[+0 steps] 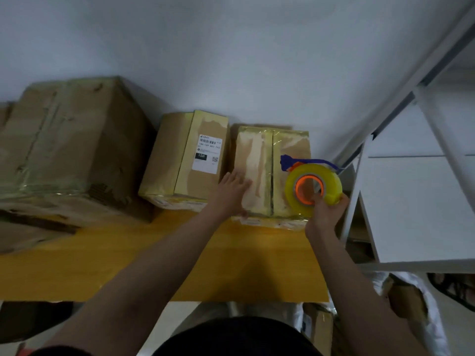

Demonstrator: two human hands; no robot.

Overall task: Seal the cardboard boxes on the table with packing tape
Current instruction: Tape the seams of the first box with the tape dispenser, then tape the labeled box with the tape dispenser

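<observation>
A small cardboard box (262, 160) with old yellowish tape and a dark centre seam stands at the right end of the yellow table (154, 265). My left hand (231, 194) lies flat on its top left part, fingers straight. My right hand (325, 214) grips a yellow roll of packing tape (313, 185) on an orange and blue dispenser, held upright over the box's right front corner. A second small box (185, 160) with a white shipping label stands just to the left. A large taped box (66, 147) sits at the far left.
A white metal shelf frame (401, 176) stands close to the table's right end. The wall runs right behind the boxes. Flattened cardboard (30, 232) lies under the large box. Bags and cardboard (401, 304) sit on the floor at the lower right.
</observation>
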